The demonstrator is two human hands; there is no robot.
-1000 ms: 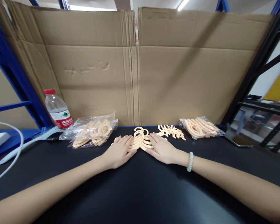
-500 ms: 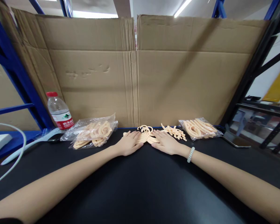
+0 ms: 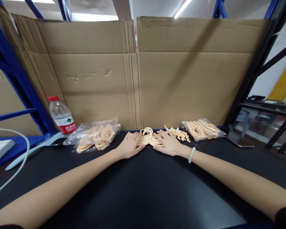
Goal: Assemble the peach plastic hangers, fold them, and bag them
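Note:
My left hand (image 3: 130, 145) lies flat, fingers stretched out, over the left part of a pile of pale peach, curved, ring-like pieces (image 3: 146, 139). On the pile's right part rests my right hand (image 3: 168, 143), palm down with its fingers spread. Neither hand grips anything. Some of the curved pieces stick up between and behind the hands; those under the palms are hidden. Just beyond my right hand is a heap of short knobbly pieces (image 3: 180, 134) in the same colour. What the pieces are made of, I cannot tell.
Clear plastic bags of similar pieces lie at left (image 3: 97, 136) and right (image 3: 202, 129). A water bottle (image 3: 63, 116), a pale blue handled tool (image 3: 33, 152) and a white cable (image 3: 26, 149) are at left. At right is a dark flat object (image 3: 239, 140). Cardboard (image 3: 97, 79) walls the black tabletop (image 3: 143, 190).
Both hands stay flat on the pile, the right shifted slightly with its fingers a little more spread. The whole view has turned slightly.

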